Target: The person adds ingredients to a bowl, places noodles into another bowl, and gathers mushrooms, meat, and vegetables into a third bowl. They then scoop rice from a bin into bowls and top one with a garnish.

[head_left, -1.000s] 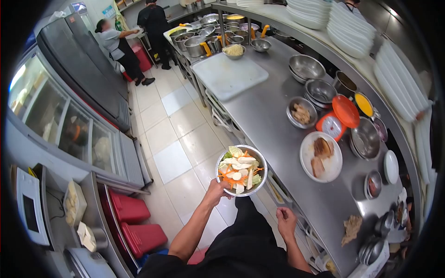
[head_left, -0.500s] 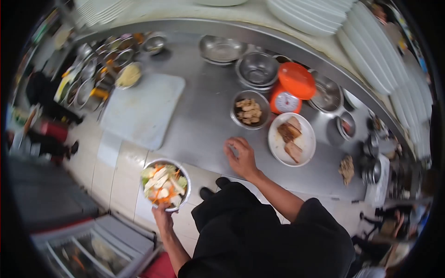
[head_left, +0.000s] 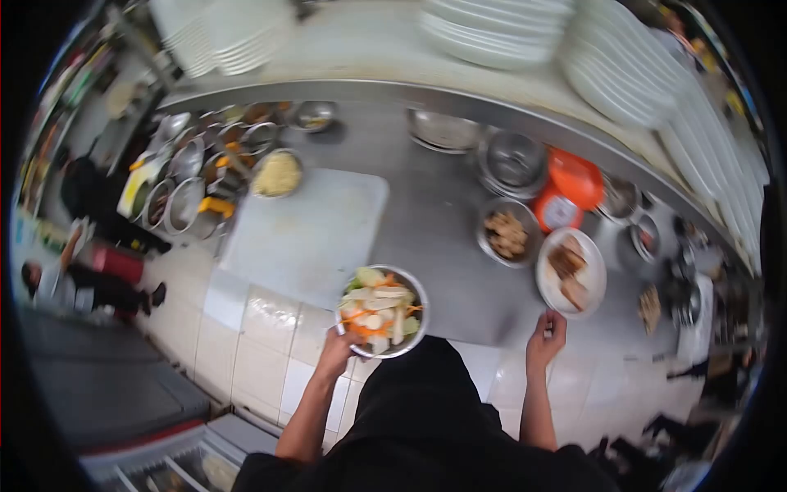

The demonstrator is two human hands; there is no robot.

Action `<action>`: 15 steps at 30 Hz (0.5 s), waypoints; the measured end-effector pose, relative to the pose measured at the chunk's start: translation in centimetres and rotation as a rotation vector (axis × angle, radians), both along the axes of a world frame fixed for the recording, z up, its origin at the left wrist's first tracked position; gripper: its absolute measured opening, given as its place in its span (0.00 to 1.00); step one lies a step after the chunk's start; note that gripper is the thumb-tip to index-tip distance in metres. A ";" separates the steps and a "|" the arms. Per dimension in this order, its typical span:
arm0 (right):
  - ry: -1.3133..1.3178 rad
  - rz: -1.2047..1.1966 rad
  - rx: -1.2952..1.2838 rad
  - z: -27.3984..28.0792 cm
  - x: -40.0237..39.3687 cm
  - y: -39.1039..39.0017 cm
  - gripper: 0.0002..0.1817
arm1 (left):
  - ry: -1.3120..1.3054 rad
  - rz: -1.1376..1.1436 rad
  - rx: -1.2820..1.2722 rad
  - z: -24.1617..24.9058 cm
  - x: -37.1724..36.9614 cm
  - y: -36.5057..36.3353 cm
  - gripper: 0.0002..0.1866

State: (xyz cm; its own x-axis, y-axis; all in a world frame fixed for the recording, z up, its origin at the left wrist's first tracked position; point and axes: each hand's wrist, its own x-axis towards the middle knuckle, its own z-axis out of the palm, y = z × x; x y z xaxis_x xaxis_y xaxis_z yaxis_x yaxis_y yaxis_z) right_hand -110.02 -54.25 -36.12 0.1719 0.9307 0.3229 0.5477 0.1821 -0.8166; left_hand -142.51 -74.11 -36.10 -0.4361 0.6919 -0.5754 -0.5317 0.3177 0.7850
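Note:
My left hand point(head_left: 338, 352) grips the rim of a metal bowl point(head_left: 382, 312) filled with sliced vegetables, orange carrot strips among them. The bowl is at the counter's near edge, by the corner of a white cutting board point(head_left: 307, 234). On the right, my right hand point(head_left: 546, 338) has its fingers curled, just below a white plate point(head_left: 571, 274) with pieces of cooked meat; whether it touches the plate or holds anything is too blurred to tell. A metal bowl of meat chunks point(head_left: 507, 233) stands left of that plate, beside an orange scale point(head_left: 566, 197).
A bowl of pale shreds point(head_left: 277, 173) sits at the board's far left corner, near many metal containers point(head_left: 187, 160). Stacked plates point(head_left: 496, 31) line the shelf above. Another person point(head_left: 61, 279) is at far left. An open cold drawer point(head_left: 176, 463) lies lower left.
My left hand has carried the vegetable bowl rightward to the counter edge. My right hand has moved right and down, towards the meat plate, its fingers more curled. The view has shifted.

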 end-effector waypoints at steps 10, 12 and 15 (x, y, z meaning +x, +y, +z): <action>0.211 0.430 -0.069 0.8 -16.3 -1.3 0.05 | -0.027 0.175 -0.029 2.8 -5.9 2.1 0.14; 0.250 0.503 -0.053 1.5 -19.6 -0.6 0.05 | -0.006 0.189 -0.023 2.7 -8.1 1.0 0.15; 0.232 0.602 -0.050 2.4 -25.8 0.0 0.05 | 0.028 0.223 -0.014 2.7 -13.0 -1.7 0.14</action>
State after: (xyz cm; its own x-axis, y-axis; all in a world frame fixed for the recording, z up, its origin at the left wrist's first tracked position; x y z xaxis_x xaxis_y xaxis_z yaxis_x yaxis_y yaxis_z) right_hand -135.80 -54.23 -33.68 -0.3249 0.8990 0.2935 0.1695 0.3606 -0.9172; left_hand -155.46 -75.86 -33.36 -0.5931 0.5687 -0.5699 -0.5683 0.2056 0.7967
